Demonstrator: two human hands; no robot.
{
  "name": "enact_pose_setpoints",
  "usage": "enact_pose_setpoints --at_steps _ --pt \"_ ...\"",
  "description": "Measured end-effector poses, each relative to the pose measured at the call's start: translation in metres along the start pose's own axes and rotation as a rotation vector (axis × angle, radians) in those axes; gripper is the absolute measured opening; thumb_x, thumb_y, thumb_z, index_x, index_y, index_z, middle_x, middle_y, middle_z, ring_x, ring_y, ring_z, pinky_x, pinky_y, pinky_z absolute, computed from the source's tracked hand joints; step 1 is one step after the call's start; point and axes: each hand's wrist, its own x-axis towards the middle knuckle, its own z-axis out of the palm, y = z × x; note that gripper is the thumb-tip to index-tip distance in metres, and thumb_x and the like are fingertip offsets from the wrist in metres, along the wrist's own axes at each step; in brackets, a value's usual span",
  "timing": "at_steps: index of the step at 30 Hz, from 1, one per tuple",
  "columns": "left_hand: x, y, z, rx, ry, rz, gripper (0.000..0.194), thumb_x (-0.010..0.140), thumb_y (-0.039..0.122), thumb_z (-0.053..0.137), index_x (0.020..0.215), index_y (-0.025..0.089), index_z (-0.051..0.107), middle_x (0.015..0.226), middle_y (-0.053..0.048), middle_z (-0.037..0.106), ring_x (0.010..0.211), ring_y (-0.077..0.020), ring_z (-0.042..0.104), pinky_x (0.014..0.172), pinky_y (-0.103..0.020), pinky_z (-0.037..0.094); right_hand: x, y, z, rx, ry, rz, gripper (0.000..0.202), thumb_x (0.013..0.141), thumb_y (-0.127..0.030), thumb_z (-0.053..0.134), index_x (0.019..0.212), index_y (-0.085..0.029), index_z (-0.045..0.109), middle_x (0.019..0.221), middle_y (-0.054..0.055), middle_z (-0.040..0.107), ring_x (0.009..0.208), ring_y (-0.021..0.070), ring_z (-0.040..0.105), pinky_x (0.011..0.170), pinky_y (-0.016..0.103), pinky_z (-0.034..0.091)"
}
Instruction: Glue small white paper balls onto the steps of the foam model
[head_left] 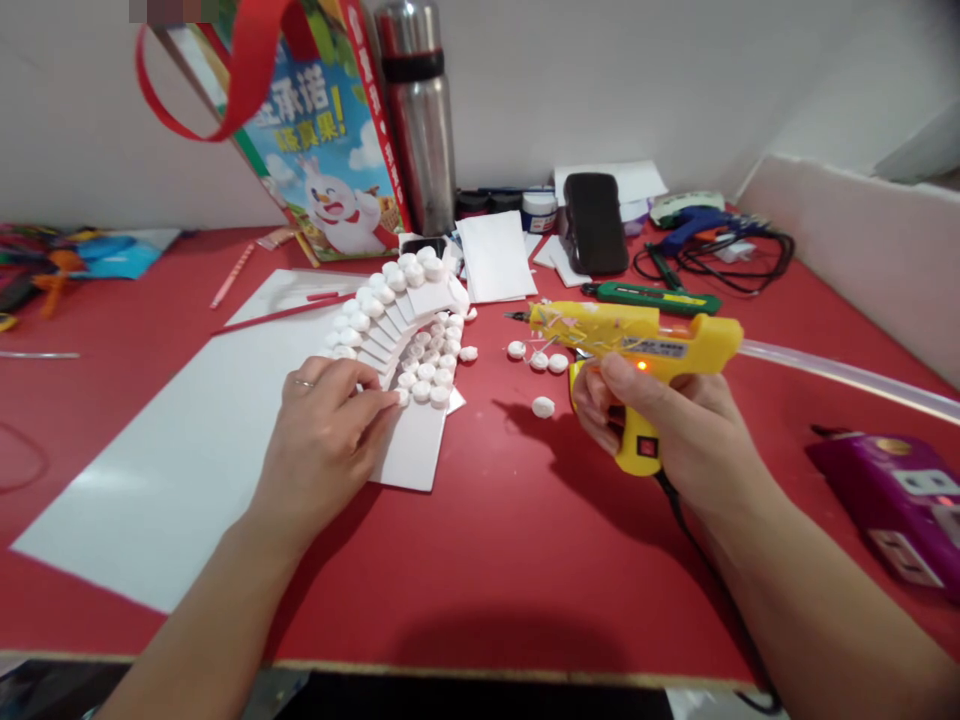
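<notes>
My right hand [660, 420] is wrapped around a yellow hot glue gun [600, 325], its nozzle pointing left and an orange light lit on its side. A clear glue stick [855, 375] sticks out of its back end. My left hand [330, 430] pinches a small white disc [403, 397] at the lower edge of a curved white model staircase [386, 335]. Rows of similar discs line both sides of its steps. A white board [412, 450] lies beneath the model. Several loose white discs [538, 360] rest on the table between the model and the glue gun.
A large white sheet [187, 440] spreads over the left of the red table [487, 570]. Behind stand a colourful box [330, 150], a steel flask [420, 130] and a black phone [595, 222]. A green cutter [652, 297] lies beyond the gun; a purple power strip [892, 500] sits right.
</notes>
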Motion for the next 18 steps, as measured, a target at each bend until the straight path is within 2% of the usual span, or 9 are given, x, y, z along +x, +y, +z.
enact_pose_setpoints --at_steps 4,8,11,15,18 --pt "-0.001 0.0 -0.005 -0.059 -0.005 -0.015 0.01 0.093 0.021 0.063 0.101 0.023 0.069 0.102 -0.009 0.065 0.096 -0.0279 0.06 0.09 -0.05 0.049 0.0 0.001 0.0 0.015 0.008 0.001 0.035 0.091 -0.044 0.072 0.067 -0.02 0.063 0.063 0.0 0.054 0.046 0.0111 0.047 0.044 0.029 0.031" --pt "-0.001 0.0 -0.017 -0.097 0.111 -0.127 0.022 0.092 0.016 0.06 0.11 0.024 0.068 0.11 -0.009 0.062 0.108 -0.0292 0.06 0.097 -0.05 0.051 0.001 0.001 -0.001 0.04 0.056 -0.015 0.033 0.091 -0.042 0.073 0.068 -0.02 0.065 0.063 0.001 0.055 0.047 0.0122 0.049 0.045 0.03 0.032" --pt "0.004 0.003 -0.028 -0.098 0.148 -0.186 0.022 0.093 0.014 0.054 0.106 0.024 0.069 0.11 -0.006 0.063 0.11 -0.0282 0.061 0.098 -0.05 0.051 0.002 0.001 -0.003 0.057 0.106 -0.021 0.03 0.089 -0.043 0.075 0.07 -0.021 0.068 0.067 0.003 0.058 0.048 0.0122 0.049 0.045 0.03 0.032" --pt "0.024 0.01 -0.036 -0.196 0.091 -0.087 0.021 0.091 0.014 0.055 0.099 0.026 0.07 0.109 -0.003 0.068 0.106 -0.0255 0.066 0.097 -0.045 0.052 0.003 -0.003 -0.003 0.074 0.164 -0.018 0.027 0.088 -0.045 0.076 0.075 -0.022 0.072 0.075 0.003 0.064 0.049 0.0112 0.05 0.044 0.029 0.035" --pt "0.05 0.02 -0.031 -0.319 -0.001 0.038 0.026 0.092 0.009 0.052 0.099 0.026 0.071 0.112 -0.004 0.072 0.106 -0.0225 0.069 0.096 -0.038 0.054 0.004 -0.004 -0.004 0.098 0.226 -0.047 0.026 0.085 -0.044 0.078 0.075 -0.021 0.072 0.078 0.003 0.067 0.049 0.0104 0.052 0.042 0.028 0.036"
